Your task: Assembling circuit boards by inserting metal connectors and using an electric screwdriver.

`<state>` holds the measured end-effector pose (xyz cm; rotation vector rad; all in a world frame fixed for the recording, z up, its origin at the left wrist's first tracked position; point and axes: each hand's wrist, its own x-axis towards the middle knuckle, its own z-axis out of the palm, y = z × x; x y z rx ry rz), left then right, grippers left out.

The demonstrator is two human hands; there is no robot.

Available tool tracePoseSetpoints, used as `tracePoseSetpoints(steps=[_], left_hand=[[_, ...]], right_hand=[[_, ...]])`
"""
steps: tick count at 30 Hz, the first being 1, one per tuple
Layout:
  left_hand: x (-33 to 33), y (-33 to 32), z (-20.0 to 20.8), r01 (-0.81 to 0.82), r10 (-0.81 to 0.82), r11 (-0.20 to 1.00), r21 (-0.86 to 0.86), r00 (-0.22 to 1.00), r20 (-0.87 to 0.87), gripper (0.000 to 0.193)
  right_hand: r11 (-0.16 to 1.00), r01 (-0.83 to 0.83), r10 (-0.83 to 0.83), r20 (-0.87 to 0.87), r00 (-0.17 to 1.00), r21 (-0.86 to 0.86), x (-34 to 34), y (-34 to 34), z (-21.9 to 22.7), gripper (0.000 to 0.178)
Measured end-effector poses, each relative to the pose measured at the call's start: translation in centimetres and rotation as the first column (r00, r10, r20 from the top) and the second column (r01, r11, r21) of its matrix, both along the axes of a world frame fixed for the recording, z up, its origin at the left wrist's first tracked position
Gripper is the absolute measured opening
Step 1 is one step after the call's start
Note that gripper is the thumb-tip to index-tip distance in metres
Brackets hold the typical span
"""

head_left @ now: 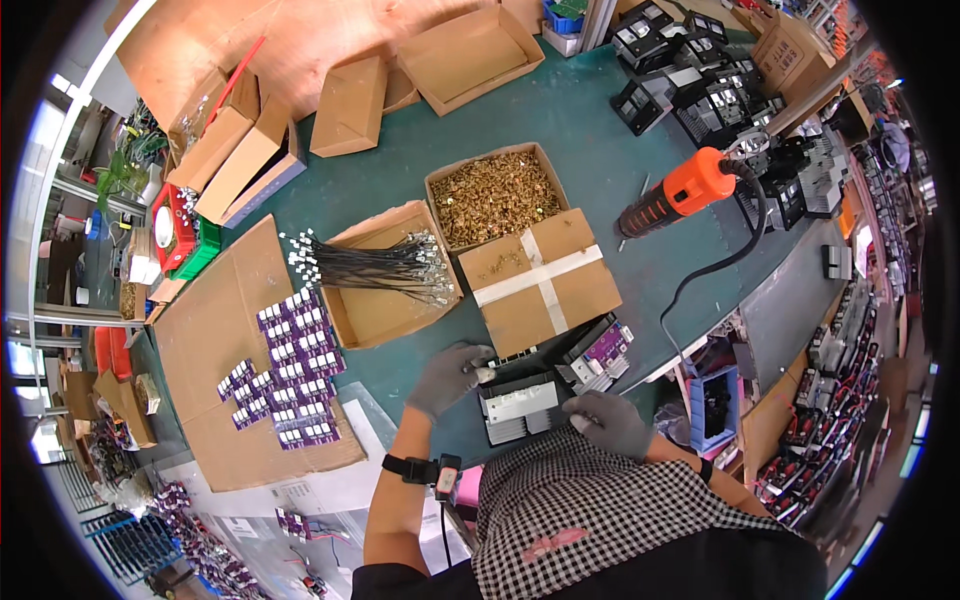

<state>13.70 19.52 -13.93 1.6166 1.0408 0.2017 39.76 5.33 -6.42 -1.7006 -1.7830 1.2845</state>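
Observation:
A silver finned metal housing [520, 405] with black parts lies on the bench right in front of me. My left hand [447, 380], in a grey glove, is at its far left corner, thumb and fingers pinched together; what they hold is too small to make out. Close by the housing's right side is my right hand [608, 422], also gloved, with curled fingers whose grip is hidden. Just beyond stands a black case with a purple circuit board [608, 346] in it. A taped cardboard flap [540, 285] lies behind both.
Brass fasteners fill a box [495, 195]; black cables [385, 268] lie in another. Several purple boards [300, 365] with white connectors rest on cardboard at left. An orange electric screwdriver [680, 190] with a black cord is at right. Black cases [690, 70] are piled far right.

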Motion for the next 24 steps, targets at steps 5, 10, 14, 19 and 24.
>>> tracePoseSetpoints(steps=[5,10,14,19,24], left_hand=[[0.5,0.9,0.2,0.050,-0.050,0.999,0.002,0.995,0.082,0.026],[-1.7,0.9,2.1,-0.066,0.097,0.982,-0.175,0.980,0.175,0.021],[-5.0,0.7,4.8,-0.260,0.304,0.920,-0.295,0.946,0.116,0.030],[-6.3,-0.1,7.0,-0.297,0.418,0.890,-0.346,0.835,0.358,0.054],[-4.9,-1.4,7.8,-0.305,0.493,0.841,-0.447,0.771,0.403,0.053]], right_hand=[[0.997,0.021,-0.017,-0.049,0.999,0.073,0.6,0.2,-0.3,0.022],[0.996,0.023,-0.018,-0.055,0.998,0.092,0.9,-0.2,-0.1,0.022],[0.996,0.014,-0.010,-0.038,0.999,0.089,0.7,-0.3,0.1,0.021],[0.997,-0.001,0.003,-0.028,1.000,0.071,0.2,-0.2,0.9,0.020],[0.994,0.004,0.004,-0.074,0.997,0.106,-0.2,0.3,2.4,0.019]])
